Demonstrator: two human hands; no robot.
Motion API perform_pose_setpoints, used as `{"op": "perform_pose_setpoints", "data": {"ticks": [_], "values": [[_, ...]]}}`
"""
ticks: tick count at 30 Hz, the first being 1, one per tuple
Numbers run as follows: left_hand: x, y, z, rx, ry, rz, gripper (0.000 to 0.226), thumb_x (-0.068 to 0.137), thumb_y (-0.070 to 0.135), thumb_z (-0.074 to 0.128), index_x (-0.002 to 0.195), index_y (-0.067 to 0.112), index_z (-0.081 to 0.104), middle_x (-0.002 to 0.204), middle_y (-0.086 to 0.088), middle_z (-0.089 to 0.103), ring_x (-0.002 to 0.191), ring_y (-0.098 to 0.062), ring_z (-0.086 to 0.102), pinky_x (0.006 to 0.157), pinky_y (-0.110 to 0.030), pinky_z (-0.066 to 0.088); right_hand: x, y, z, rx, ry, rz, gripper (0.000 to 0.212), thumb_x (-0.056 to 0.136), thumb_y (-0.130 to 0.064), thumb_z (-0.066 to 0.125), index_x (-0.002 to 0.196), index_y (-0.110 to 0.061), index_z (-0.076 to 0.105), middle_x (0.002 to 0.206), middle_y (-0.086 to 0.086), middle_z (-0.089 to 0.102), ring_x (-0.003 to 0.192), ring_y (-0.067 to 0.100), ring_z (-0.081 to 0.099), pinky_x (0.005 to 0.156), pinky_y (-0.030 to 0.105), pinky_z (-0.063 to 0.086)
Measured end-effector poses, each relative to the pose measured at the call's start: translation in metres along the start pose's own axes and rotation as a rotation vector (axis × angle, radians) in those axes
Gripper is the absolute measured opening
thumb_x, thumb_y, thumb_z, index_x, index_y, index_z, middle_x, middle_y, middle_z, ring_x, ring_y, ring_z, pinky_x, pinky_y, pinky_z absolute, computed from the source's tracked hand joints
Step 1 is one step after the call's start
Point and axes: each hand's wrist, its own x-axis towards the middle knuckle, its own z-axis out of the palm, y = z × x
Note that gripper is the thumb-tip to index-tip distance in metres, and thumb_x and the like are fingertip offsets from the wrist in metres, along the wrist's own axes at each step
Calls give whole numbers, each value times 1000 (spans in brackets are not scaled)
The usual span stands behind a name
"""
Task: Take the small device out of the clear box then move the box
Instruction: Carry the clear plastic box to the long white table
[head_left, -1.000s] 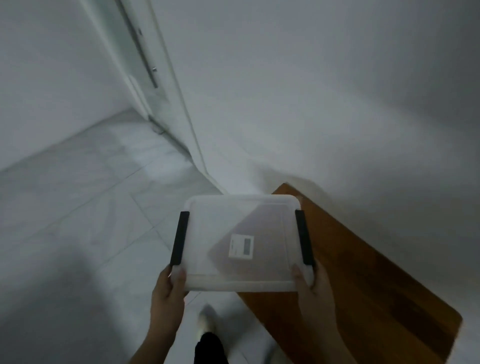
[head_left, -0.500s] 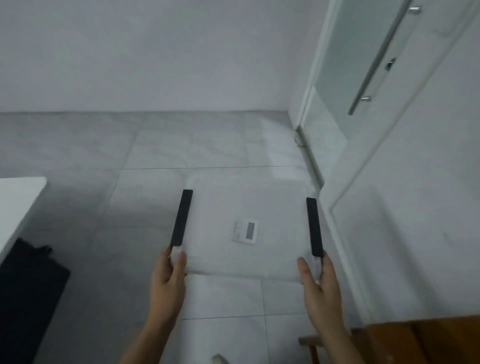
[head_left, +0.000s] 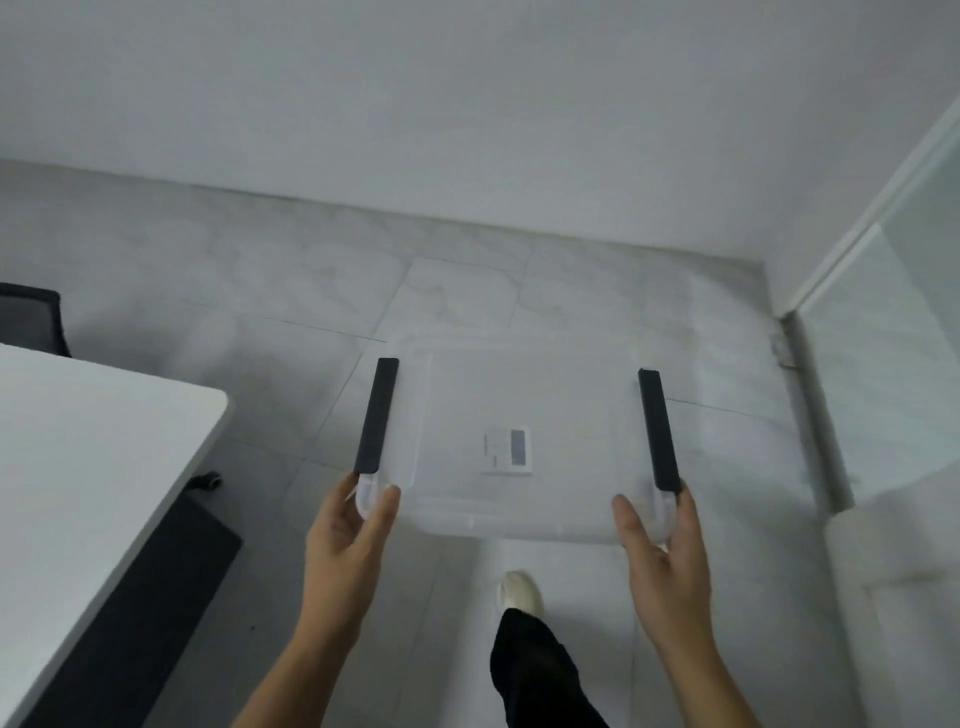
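I carry a clear plastic box with a lid and two black side latches level in front of me, above the tiled floor. My left hand grips its near left corner, just below the left latch. My right hand grips the near right corner under the right latch. A small white device with a grey screen lies flat inside, seen through the lid, right of centre.
A white table fills the left side, with a black chair back beyond it and a dark base below. A glass door with a metal frame stands at the right. My leg and white shoe step below the box.
The view has swung left, away from the wooden surface and the glass door, toward the white table. Both hands keep the same grip on the box.
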Motion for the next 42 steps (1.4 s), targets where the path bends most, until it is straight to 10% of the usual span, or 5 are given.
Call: {"op": "perform_pose_setpoints", "data": {"ticks": [5, 14, 19, 34, 42], "values": [[122, 41, -9, -8, 189, -35, 33, 92, 32, 68, 125, 30, 62, 112, -4, 76, 105, -24, 73, 98, -52, 54, 129, -60, 103, 21, -207, -73, 54, 93, -26, 65, 142, -29, 43, 106, -38, 46, 109, 15, 45, 61, -2, 42], [300, 72, -68, -138, 569, -25, 35, 79, 48, 72, 114, 46, 67, 114, -4, 75, 112, -28, 69, 100, -54, 52, 283, -168, 330, -29, -620, -209, 55, 93, -28, 65, 144, -28, 45, 82, -26, 68, 97, 31, 51, 73, 28, 53], [438, 72, -109, -176, 674, 2, 31, 89, 35, 72, 119, 38, 66, 100, 13, 72, 103, -17, 67, 104, -51, 49, 358, -202, 473, -43, -691, -275, 56, 91, -32, 66, 143, -33, 44, 126, -27, 58, 96, -21, 57, 73, 2, 46], [859, 150, -248, -155, 686, -5, 59, 80, 45, 71, 135, 24, 60, 119, -9, 73, 118, -26, 67, 105, -54, 49, 560, -337, 852, -36, -715, -260, 53, 90, -39, 66, 138, -42, 44, 132, -25, 56, 104, -24, 52, 78, 8, 40], [1013, 195, -375, -168, 979, -55, 49, 83, 42, 69, 130, 30, 63, 121, -4, 74, 117, -29, 68, 103, -59, 49, 608, -430, 1120, -75, -1074, -283, 63, 89, -45, 64, 146, -34, 40, 136, -22, 52, 107, -30, 45, 86, 0, 41]]}}
